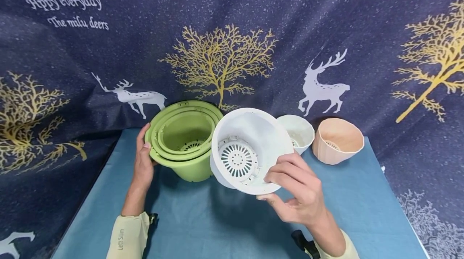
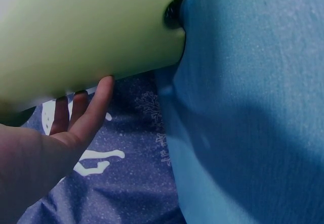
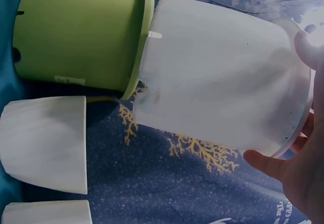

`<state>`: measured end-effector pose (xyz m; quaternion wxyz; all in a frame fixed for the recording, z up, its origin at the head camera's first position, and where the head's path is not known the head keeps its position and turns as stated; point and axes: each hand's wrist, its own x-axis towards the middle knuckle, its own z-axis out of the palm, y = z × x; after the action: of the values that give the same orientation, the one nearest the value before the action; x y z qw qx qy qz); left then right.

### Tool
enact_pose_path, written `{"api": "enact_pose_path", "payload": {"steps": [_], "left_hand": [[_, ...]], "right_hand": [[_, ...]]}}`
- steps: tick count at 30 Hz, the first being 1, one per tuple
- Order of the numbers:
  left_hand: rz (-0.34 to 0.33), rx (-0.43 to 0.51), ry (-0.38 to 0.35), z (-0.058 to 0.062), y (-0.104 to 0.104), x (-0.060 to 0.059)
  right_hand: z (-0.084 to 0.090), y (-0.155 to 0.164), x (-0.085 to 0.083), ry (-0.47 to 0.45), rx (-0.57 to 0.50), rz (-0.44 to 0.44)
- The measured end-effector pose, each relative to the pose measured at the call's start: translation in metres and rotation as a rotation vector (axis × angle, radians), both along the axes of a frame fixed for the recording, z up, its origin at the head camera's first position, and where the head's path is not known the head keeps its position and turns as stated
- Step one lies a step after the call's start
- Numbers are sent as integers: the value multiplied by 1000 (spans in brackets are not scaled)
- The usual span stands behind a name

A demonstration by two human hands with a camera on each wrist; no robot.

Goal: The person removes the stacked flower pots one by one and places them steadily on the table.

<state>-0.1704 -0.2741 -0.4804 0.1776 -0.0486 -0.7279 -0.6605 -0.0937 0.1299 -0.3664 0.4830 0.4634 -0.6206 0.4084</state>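
Note:
In the head view my right hand [image 1: 301,188] grips the rim of a white flower pot [image 1: 268,134], fingers inside and thumb below the lip. This pot is tilted, its mouth facing the camera and its slotted base [image 1: 237,159] visible within. My left hand [image 1: 142,164] rests against the left side of a larger green flower pot [image 1: 193,172], its fingers extended along the outer wall in the left wrist view. Smaller green pots [image 1: 185,130] sit nested inside that one. The right wrist view shows the white pot's base end overlapping the green rim.
A pale, whitish pot [image 1: 306,126] and a peach pot [image 1: 338,154] stand at the back right of the blue-covered table [image 1: 188,226]. Close behind them hangs a dark blue cloth [image 1: 253,5] printed with deer and golden trees.

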Motion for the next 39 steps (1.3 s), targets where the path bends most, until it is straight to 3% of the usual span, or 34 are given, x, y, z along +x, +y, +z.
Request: {"api": "enact_pose_path", "payload": {"steps": [14,25,33,39], "left_hand": [[-10,3,21,-2,-1,-1],[-18,16,32,-2,-2,-2],[-27,51,14,-3,0,-3],[-25,39,40,-2,-1,-3]], "right_hand": [[-10,7,4,-9,37,47],[-30,11,7,-38,85,63],[-37,10,7,-46,107,69],[-41,10,7,-67,133,45]]}}
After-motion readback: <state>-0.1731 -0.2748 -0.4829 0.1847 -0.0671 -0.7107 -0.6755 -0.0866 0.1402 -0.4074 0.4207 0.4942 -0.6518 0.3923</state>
